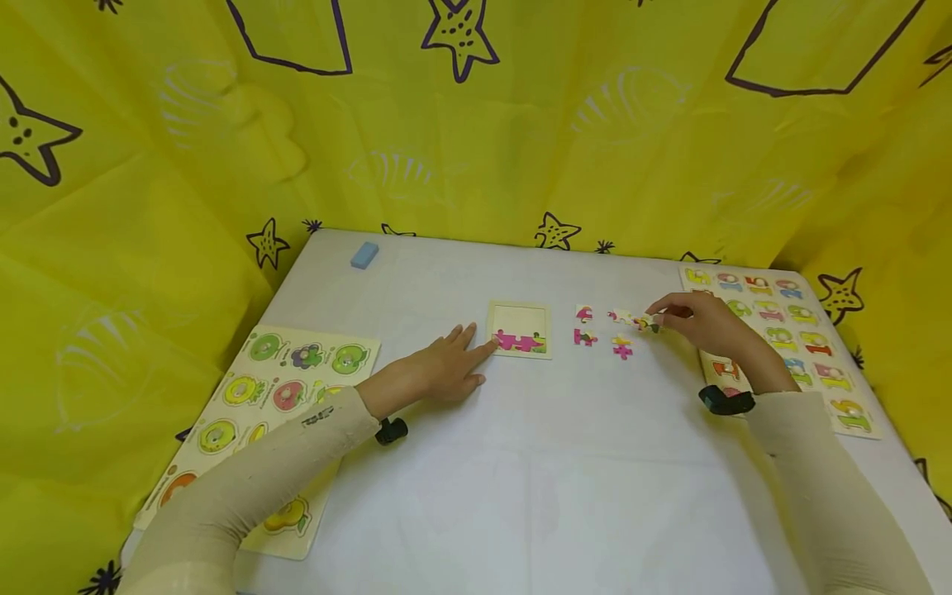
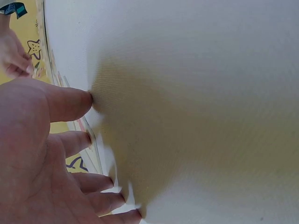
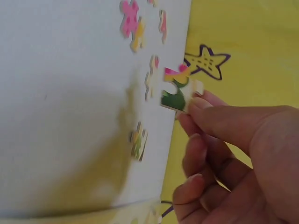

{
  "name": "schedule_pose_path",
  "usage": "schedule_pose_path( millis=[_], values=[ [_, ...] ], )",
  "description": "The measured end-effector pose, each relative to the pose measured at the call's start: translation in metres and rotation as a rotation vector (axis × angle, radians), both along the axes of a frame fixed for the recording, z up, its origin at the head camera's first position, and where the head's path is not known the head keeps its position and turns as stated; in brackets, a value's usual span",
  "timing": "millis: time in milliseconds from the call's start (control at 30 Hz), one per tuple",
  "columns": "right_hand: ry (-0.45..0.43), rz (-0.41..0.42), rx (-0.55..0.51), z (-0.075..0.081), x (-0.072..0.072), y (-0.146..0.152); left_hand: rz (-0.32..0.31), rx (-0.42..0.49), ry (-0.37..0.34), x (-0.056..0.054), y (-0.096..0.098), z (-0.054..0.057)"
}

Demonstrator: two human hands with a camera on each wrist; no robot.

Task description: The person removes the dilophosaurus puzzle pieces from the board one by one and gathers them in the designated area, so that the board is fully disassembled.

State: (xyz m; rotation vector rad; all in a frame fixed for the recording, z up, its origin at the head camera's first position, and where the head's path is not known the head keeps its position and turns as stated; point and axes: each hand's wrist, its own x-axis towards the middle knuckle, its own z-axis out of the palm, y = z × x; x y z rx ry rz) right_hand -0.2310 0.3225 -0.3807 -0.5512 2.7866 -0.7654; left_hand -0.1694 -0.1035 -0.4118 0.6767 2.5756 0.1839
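Note:
My right hand (image 1: pixel 702 324) pinches a jigsaw piece (image 3: pixel 175 95) between thumb and forefinger, held above the table; it shows green, pink and yellow patches. Left of that hand lie several loose pieces, among them a pink one (image 1: pixel 584 337) and a pink-and-yellow one (image 1: pixel 622 349). A small square puzzle tray (image 1: pixel 521 304) sits at mid-table with pink pieces (image 1: pixel 513 341) along its bottom row. My left hand (image 1: pixel 449 368) rests on the table with fingers spread, a fingertip at the tray's lower left edge. Another loose piece (image 3: pixel 138 142) lies below the held one in the right wrist view.
A fruit knob-puzzle board (image 1: pixel 305 430) lies at the left, partly under the left forearm. At the right, a number board (image 1: pixel 809 335) lies partly behind the right hand and wrist. A blue block (image 1: pixel 364 255) is near the back left edge. Yellow curtain (image 1: pixel 521 149) surrounds the table.

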Motion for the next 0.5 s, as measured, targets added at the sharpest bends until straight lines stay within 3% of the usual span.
schedule_pose_path(
  millis=[233,500],
  values=[
    [-0.096,0.027,0.014,-0.009,0.003,0.020,0.003,0.006,0.000,0.001,-0.001,0.001],
    [-0.158,0.018,0.010,-0.022,0.001,0.020,0.000,0.005,0.012,0.000,-0.002,-0.003]
  ],
)
